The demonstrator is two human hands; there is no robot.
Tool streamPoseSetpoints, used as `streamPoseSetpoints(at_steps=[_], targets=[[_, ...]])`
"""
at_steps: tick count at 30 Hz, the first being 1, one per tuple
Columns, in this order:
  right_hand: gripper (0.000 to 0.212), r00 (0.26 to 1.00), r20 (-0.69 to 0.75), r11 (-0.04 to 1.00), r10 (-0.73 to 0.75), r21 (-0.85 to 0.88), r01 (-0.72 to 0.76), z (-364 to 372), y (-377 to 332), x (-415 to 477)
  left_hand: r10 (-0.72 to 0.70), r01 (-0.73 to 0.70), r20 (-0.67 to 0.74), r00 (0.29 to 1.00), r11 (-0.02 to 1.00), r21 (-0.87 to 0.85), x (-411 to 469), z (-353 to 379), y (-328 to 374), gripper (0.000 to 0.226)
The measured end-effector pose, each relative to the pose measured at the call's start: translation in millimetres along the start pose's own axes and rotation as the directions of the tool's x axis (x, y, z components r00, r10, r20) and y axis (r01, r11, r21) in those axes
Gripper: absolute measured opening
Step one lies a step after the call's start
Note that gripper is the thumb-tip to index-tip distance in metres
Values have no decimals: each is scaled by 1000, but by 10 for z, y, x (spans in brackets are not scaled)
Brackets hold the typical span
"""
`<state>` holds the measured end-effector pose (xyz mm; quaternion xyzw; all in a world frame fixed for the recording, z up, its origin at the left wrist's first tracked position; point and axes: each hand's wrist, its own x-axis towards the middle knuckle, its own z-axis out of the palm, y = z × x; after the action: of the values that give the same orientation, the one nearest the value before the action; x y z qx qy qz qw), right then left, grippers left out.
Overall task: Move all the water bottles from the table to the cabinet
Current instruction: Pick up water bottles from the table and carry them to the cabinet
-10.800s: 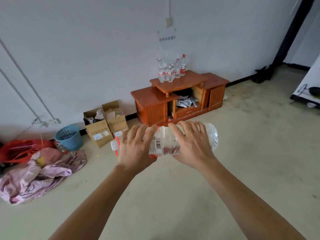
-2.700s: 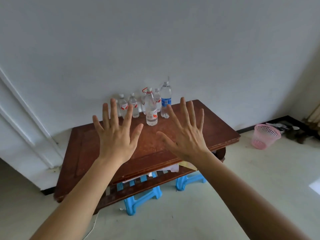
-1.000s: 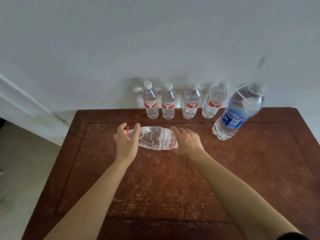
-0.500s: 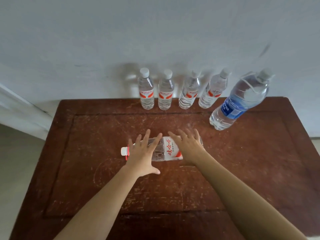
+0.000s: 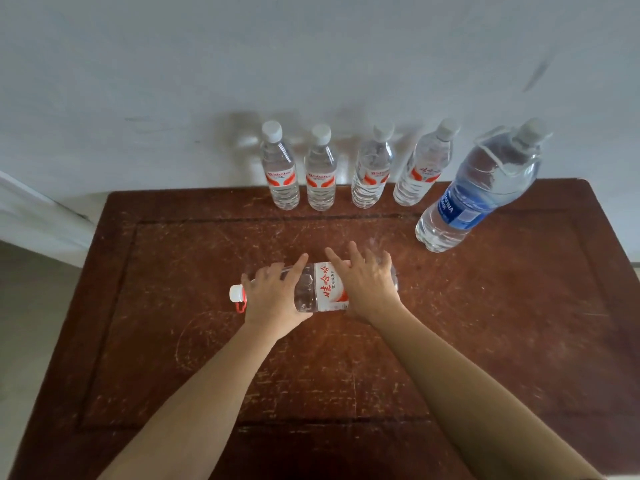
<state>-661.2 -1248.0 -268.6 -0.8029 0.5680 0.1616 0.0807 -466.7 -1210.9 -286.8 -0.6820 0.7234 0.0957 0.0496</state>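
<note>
Head view: both hands clasp a large bottle (image 5: 320, 289) lying sideways, mid-table (image 5: 485, 341), cap pointing left. Left hand (image 5: 273, 299) wraps the neck end, right hand (image 5: 369, 289) the base end. Four small bottles (image 5: 320, 174) stand along the far edge; blue-label bottle (image 5: 474, 192) near the far-right corner.

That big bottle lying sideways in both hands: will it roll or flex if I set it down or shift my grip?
The red-labelled bottle is round and on its side, so it would probably roll on the flat table if released. Its clear thin walls likely give under a squeeze. It looks largely full, so probably heavy; the left hand and right hand both seem warranted.
</note>
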Motion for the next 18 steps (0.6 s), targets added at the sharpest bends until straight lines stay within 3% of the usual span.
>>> streamPoseSetpoints(at_steps=[8,13,18], targets=[[127,998,-55,999,41,21,-40,-22,-85,-439,12,-7,-39,999,993,120,-351,-179,119,107],[115,985,-157,997,68,-31,-74,-448,-120,-624,18,-20,-226,974,1000,-7,-430,-452,70,106],[116,886,-429,971,175,-72,-227,-1197,-4,-869,102,-135,-478,873,990,-36,-265,-1269,148,100]])
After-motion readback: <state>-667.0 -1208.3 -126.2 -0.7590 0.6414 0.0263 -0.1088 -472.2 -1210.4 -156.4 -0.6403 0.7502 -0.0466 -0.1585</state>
